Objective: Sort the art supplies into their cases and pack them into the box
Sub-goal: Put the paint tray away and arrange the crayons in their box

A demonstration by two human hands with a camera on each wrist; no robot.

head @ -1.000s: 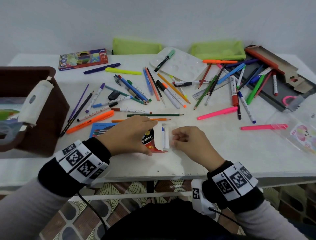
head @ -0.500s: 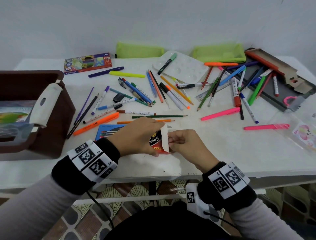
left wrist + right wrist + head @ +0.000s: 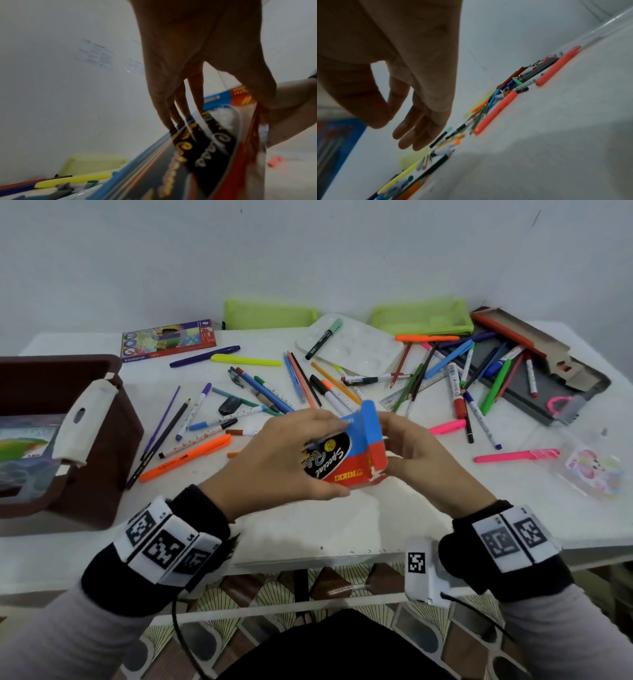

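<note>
Here the white table [image 3: 342, 525] stands against a pale wall, with patterned floor tiles showing under its near edge. The landmark is the red-and-blue crayon box [image 3: 346, 453], held up above the table near its front edge. Behind it lies a scatter of pens, pencils and markers; further behind, a white paint palette [image 3: 356, 350] and two lime-green pouches [image 3: 270, 314] against the wall. Behind and to its left lies a coloured-pencil carton [image 3: 168, 340]; well to its left stands a brown storage box [image 3: 102, 440] with a white handle. To its right lie two pink highlighters [image 3: 513, 456], and behind those a grey tray [image 3: 548, 392] heaped with more markers. The left hand [image 3: 274, 460] grips the crayon box across its printed face, fingers over the top edge and thumb beneath. The right hand [image 3: 418, 453] is at the box's open flap end; in the wrist view its fingers look loosely extended, though whether they touch the flap is hard to make out.
</note>
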